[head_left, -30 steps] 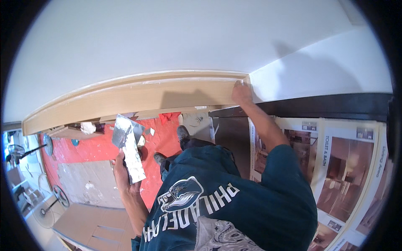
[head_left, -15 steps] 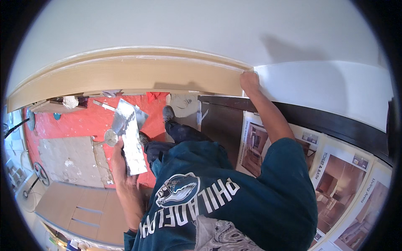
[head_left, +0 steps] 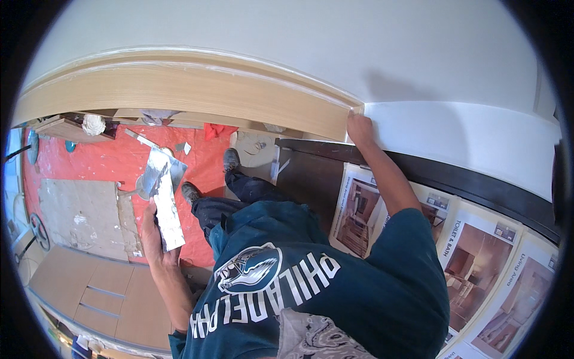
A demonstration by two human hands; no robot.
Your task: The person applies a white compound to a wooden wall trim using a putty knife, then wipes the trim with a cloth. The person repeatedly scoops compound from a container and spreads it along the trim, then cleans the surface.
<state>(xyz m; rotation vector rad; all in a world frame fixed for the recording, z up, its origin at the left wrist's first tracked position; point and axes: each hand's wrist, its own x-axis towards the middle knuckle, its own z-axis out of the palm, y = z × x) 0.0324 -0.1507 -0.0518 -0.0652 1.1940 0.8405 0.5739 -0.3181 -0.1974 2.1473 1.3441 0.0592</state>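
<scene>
My left hand [head_left: 153, 239] is closed around a long, shiny metal plate [head_left: 171, 221] with whitish smears. A broad flat metal blade [head_left: 176, 170] lies across its far end; whether the two are joined I cannot tell. My right hand [head_left: 360, 128] is raised to the corner where the light wood trim board [head_left: 209, 90] meets the white wall [head_left: 430, 128]. Its fingers are curled and press at the trim's end, hiding whatever they may hold. A thin white line runs along the trim's upper edge.
Red sheeting [head_left: 89, 158] covers the floor below, with a grey-brown board [head_left: 78, 209] lying on it. Brown cabinets [head_left: 101, 299] stand at the lower left. Picture panels [head_left: 472, 275] lean at the right under a dark ledge [head_left: 454, 179]. A red cloth [head_left: 218, 131] lies below the trim.
My right hand has come slightly down at the corner. The left hand, with the metal plate and blade, has shifted a little left in view, as the view itself has moved.
</scene>
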